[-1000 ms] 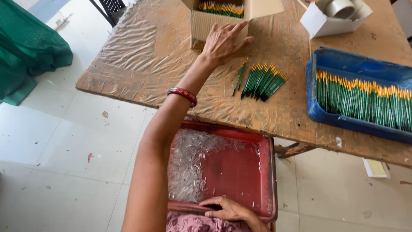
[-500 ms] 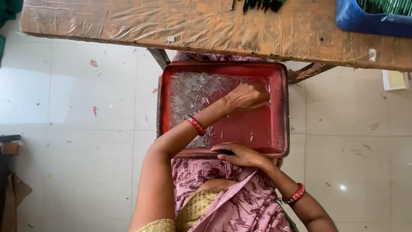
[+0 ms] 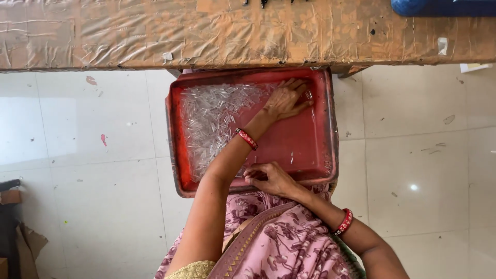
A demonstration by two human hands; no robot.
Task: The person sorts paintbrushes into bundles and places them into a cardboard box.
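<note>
Lap: the person sits with a pink flowered cloth (image 3: 289,243) over the knees, and the red tray (image 3: 320,150) rests on the lap, so both hands reach it easily

Right hand: the right hand (image 3: 271,178) lies on the near rim of the tray; its fingers (image 3: 254,174) are curled and pinched together at the rim, probably to keep the tray steady, but I cannot tell if a small piece is between them

Left hand: the left hand (image 3: 285,101) reaches across the tray to the far right corner; its fingers (image 3: 299,88) are spread and loose, lying flat on the tray floor, grasping nothing that I can see

Clear pieces: the heap of small clear plastic pieces (image 3: 217,116) fills the left and far part of the tray; the main heap is just beside the left wrist, and only some scattered pieces lie under and near the fingertips

Surface: the brown surface (image 3: 155,36) wrapped in wrinkled plastic film stands beyond the tray, its edge above the far rim

Far edge: a blue bin (image 3: 439,7) shows at the top right on the surface, only partly in view
</note>
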